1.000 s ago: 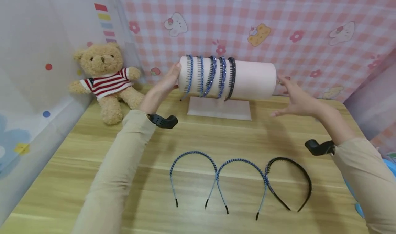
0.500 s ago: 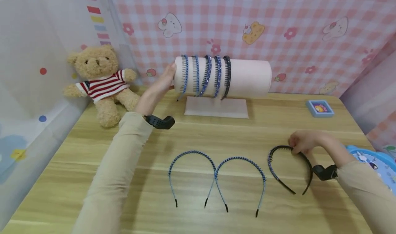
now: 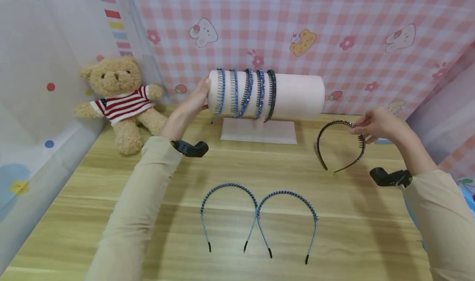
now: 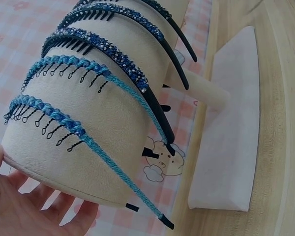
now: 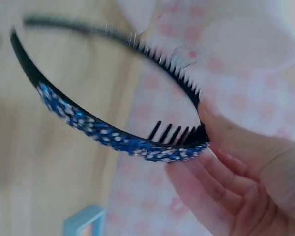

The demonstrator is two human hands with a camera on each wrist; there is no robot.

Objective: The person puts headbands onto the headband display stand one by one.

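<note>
My left hand holds the left end of a pale, padded headband display stand; its thumb and fingers lie around the end rim in the left wrist view. Several toothed headbands, blue braided, blue glittery and black, sit side by side on the left part of the roll. To the right of the stand, my right hand pinches a black headband with blue and silver stones by its curved top, thumb inside and fingers outside. Its two tips point down over the table in the head view.
Two blue braided headbands, a left one and a right one, lie touching at the table's front. A teddy bear sits at the left. Behind the right hand is a small light-blue frame; a blue object is partly behind the sleeve.
My right hand left the stand's right end, took hold of the glittery headband on the table's right and lifted it back toward the stand. My left hand stayed on the roll's end.
</note>
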